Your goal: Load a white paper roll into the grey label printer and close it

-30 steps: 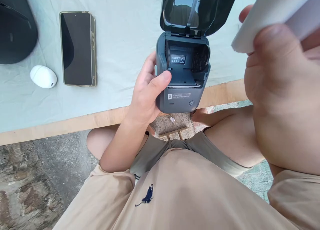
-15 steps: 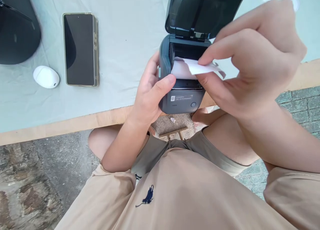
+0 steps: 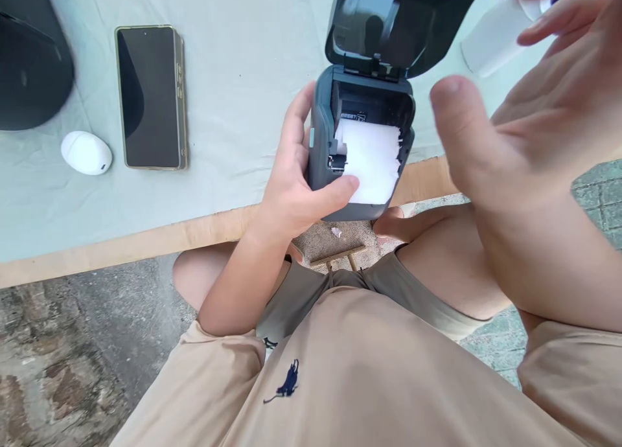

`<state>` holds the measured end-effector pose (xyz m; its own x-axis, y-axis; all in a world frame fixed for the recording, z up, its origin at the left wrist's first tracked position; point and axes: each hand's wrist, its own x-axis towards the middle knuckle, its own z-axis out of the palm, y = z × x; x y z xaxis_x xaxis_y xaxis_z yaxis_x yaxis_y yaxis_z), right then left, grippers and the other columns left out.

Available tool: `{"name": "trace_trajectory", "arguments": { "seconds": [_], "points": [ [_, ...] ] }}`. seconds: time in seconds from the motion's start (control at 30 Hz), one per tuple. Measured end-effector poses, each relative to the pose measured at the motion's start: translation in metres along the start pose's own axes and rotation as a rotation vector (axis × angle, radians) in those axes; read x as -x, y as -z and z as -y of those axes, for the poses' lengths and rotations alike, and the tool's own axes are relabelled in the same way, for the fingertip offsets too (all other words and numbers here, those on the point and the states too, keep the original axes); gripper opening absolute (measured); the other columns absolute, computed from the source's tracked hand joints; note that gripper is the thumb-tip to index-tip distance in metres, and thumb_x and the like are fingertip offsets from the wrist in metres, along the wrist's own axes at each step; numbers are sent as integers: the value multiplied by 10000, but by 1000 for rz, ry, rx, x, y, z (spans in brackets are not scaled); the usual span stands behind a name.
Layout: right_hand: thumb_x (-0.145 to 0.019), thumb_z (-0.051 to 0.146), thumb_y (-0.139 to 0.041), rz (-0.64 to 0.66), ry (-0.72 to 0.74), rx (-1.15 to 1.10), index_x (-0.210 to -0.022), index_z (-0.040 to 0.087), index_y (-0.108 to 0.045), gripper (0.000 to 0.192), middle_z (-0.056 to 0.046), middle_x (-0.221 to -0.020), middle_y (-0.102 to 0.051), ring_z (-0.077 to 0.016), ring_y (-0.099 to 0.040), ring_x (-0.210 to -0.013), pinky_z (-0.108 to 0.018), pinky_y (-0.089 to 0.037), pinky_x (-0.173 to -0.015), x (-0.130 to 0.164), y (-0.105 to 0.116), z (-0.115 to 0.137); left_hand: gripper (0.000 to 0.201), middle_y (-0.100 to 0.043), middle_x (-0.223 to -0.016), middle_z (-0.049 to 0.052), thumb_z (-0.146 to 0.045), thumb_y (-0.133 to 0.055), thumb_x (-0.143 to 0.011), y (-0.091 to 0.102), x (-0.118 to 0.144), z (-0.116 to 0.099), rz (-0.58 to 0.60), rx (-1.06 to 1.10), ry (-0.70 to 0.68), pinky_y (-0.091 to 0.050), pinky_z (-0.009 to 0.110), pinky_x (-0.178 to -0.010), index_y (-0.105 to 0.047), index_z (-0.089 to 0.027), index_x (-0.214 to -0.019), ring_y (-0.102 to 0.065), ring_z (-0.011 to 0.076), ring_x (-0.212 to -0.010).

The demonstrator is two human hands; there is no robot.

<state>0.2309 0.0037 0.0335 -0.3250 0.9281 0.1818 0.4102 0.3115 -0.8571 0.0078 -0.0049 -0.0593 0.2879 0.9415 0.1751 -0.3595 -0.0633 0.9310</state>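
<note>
A dark label printer (image 3: 323,120) with its lid (image 3: 383,26) swung up is held over the table's front edge. My left hand (image 3: 301,178) is wrapped round its left side, the thumb pressing on a strip of white paper (image 3: 373,162). That strip comes out of the paper bay and lies flat over the printer's front, covering the button and label there. Its right edge looks ragged. To the right of the printer, my right hand (image 3: 525,123) is raised with nothing in it, thumb and fingers spread apart and slightly blurred.
A smartphone (image 3: 149,97) in a clear case lies on the pale tablecloth (image 3: 228,110), with a white oval case (image 3: 86,153) left of it. A black case (image 3: 34,58) stands at far left. A white cylindrical object (image 3: 495,35) is behind my right hand.
My right hand has let go of the paper and moved right and up, opening. The paper now lies down over the printer's front, and my left thumb has shifted onto it.
</note>
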Motion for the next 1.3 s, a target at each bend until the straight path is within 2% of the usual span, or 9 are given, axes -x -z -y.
{"name": "trace_trajectory", "arguments": {
  "seconds": [0.23, 0.37, 0.5, 0.73, 0.87, 1.0, 1.1, 1.2, 1.3],
  "points": [
    [-920, 798, -398, 2, 22, -18, -1195, 257, -667, 664, -82, -1159, -620, -285, -553, -1370, -409, -625, -939, 3, -8, -13, 907, -629, -1346, 106, -378, -823, -687, -3, 3, -11, -22, -46, 25, -595, 375, -920, -374, -254, -1465, -673, 312, -1171],
    [-920, 733, -495, -21, 154, 66, -1161, 252, -671, 566, -64, -1136, -619, -241, -580, -1284, -413, -601, -985, -2, -13, -14, 793, -618, -1362, 121, -373, -792, -696, -8, 5, -23, -80, -32, 101, -549, 446, -1097, -429, -243, -1388, -592, 363, -1348],
    [-917, 557, -592, -38, 358, 180, -1166, 229, -655, 416, -47, -1144, -619, -182, -578, -1206, -368, -554, -1006, -10, -16, -11, 818, -619, -1329, 122, -330, -774, -711, -10, 6, -26, -73, -20, 100, -583, 440, -1039, -391, -232, -1426, -620, 358, -1311],
    [-904, 517, -635, 216, 230, -19, -1356, 202, -464, 577, -68, -1444, -511, -144, -534, -1366, -353, -462, -1224, -12, -21, -8, 1009, -542, -1433, 137, -420, -812, -662, -2, 6, -14, 7, -38, 26, -627, 413, -905, -288, -277, -1513, -601, 399, -1327],
    [-929, 525, -574, 208, 142, -101, -1338, 165, -462, 556, -79, -1358, -542, -118, -563, -1165, -302, -511, -994, -12, -21, -7, 1096, -517, -1489, 137, -478, -850, -616, 7, 1, 4, 33, -48, -8, -635, 417, -874, -269, -313, -1530, -578, 430, -1363],
    [-900, 553, -622, 200, 42, -109, -1331, 194, -449, 587, -25, -1276, -540, -37, -521, -952, -197, -430, -767, -15, -23, -7, 1187, -595, -1390, 95, -597, -904, -521, 9, -4, 20, 53, 26, -113, -625, 459, -918, -291, -361, -1510, -595, 429, -1351],
    [-899, 566, -623, 199, 72, -111, -1323, 213, -457, 576, -6, -1279, -530, -32, -519, -977, -184, -422, -777, -16, -26, -7, 1042, -648, -1284, 62, -714, -831, -615, 1, -1, 9, 9, 104, -89, -600, 500, -985, -334, -364, -1461, -581, 401, -1375],
    [-898, 558, -629, 178, 138, -87, -1321, 208, -468, 571, -30, -1315, -548, -64, -537, -1025, -209, -431, -783, -18, -29, -7, 815, -704, -1117, 35, -557, -804, -775, -10, 6, -17, -89, 121, 115, -580, 488, -1033, -361, -372, -1433, -606, 360, -1341],
    [-888, 580, -633, 155, 172, -62, -1312, 190, -481, 596, -63, -1353, -565, -94, -560, -1068, -237, -449, -804, -20, -32, -8, 743, -726, -1142, 20, -459, -852, -776, -20, 9, -36, -167, 150, 177, -572, 486, -1062, -424, -364, -1375, -587, 364, -1367]
  ]
}}
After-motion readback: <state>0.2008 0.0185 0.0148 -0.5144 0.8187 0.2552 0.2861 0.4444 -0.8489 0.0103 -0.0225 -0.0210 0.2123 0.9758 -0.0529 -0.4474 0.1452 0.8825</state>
